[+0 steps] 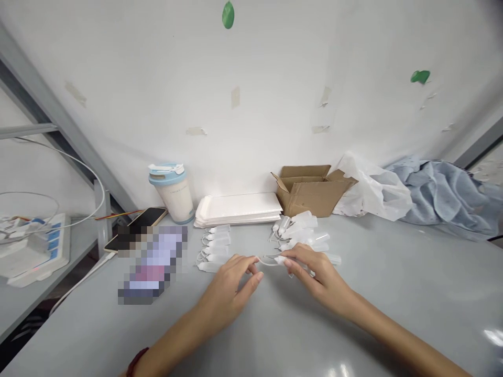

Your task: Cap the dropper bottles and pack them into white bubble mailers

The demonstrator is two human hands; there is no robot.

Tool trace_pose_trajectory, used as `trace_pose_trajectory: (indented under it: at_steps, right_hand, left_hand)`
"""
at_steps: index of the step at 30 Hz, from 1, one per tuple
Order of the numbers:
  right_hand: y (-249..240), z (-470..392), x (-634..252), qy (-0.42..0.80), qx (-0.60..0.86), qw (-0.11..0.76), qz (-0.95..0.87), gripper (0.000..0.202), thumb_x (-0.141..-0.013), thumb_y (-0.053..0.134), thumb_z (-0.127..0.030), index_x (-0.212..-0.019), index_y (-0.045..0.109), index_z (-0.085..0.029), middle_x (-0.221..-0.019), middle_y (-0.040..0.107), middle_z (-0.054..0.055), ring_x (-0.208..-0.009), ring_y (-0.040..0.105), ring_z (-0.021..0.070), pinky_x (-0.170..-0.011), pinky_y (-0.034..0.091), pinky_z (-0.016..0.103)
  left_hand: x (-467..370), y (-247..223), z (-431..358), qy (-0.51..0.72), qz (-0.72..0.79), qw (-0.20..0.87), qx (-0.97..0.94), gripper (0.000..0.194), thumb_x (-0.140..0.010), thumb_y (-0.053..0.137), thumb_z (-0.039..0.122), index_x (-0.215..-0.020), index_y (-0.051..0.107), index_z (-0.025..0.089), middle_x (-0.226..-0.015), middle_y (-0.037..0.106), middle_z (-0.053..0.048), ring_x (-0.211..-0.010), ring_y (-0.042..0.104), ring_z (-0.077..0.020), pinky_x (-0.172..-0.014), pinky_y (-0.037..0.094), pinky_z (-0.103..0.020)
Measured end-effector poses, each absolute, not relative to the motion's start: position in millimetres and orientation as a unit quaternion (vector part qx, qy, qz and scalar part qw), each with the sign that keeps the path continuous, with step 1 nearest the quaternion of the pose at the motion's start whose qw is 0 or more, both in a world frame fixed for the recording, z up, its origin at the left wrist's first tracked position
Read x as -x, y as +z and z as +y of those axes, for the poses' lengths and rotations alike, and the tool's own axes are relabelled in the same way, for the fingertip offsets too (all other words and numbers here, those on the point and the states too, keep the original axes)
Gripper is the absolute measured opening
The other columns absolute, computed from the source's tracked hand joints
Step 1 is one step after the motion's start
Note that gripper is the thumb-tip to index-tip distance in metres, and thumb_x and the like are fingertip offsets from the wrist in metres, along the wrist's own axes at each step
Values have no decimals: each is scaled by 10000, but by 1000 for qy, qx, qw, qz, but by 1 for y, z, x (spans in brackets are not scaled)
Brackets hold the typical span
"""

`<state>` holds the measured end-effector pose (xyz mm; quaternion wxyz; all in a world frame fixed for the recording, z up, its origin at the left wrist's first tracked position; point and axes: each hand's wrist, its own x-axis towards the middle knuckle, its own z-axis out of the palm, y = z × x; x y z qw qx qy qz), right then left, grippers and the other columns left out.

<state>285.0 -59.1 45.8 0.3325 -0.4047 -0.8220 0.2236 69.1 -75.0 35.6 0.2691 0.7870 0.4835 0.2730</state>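
My right hand (314,269) pinches a small white bottle (280,259) by its cap end, and a thin metal tip points left from it. A thin white tube (268,264) curves from this bottle toward my left hand (236,283). The tube's end is at the left index fingertip, with the thumb held apart from it. Behind my right hand lies a loose pile of translucent bottles (298,226). To the left, several similar bottles (217,239) with looped tubes lie in a column, the nearest one close to my left hand.
Flat white boxes (239,207) and an open cardboard box (314,196) stand by the wall. A lidded cup (175,196), a dark phone (147,220) and a pixelated device (157,264) are left. A plastic bag (373,191) and blue cloth (444,193) lie right.
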Motion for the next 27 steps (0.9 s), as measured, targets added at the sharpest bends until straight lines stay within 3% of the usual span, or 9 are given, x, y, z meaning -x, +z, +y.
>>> trace_pose_trajectory:
  at_steps: [4, 8, 11, 17, 27]
  right_hand:
    - [45, -61, -282, 225, 396, 329, -827, 290, -951, 381, -343, -884, 625, -202, -690, 601, 24, -690, 548, 173, -635, 423, 303]
    - [44, -63, -282, 231, 389, 326, -830, 291, -954, 377, -329, -864, 624, -203, -686, 595, 19, -666, 532, 163, -656, 417, 310]
    - [42, -64, -283, 228, 384, 327, -833, 274, -954, 384, -312, -883, 625, -204, -675, 586, 12, -657, 528, 161, -665, 415, 312]
    - [35, -67, -280, 220, 371, 330, -840, 214, -936, 435, -312, -1014, 602, -203, -770, 618, 36, -733, 556, 176, -678, 432, 308]
    - [38, -70, -279, 235, 362, 323, -842, 204, -937, 433, -267, -1008, 606, -185, -762, 603, 33, -742, 541, 172, -697, 424, 307]
  left_hand:
    - [-70, 41, -76, 278, 523, 304, -746, 227, -899, 443, 322, -1004, 616, 218, -948, 665, -39, -782, 592, -182, -562, 465, -255]
    - [-70, 45, -76, 295, 510, 312, -745, 240, -916, 406, 275, -876, 636, 219, -825, 667, -9, -771, 596, -167, -652, 460, -269]
    - [-70, 44, -76, 301, 490, 308, -758, 237, -914, 408, 238, -869, 640, 212, -809, 662, -6, -771, 595, -161, -703, 452, -275]
    - [-73, 38, -77, 300, 462, 306, -776, 215, -903, 437, 220, -839, 641, 201, -745, 630, 1, -711, 571, -149, -662, 430, -255]
    - [-73, 42, -81, 315, 456, 299, -777, 224, -904, 417, 199, -813, 622, 193, -722, 608, -1, -692, 556, -144, -656, 420, -243]
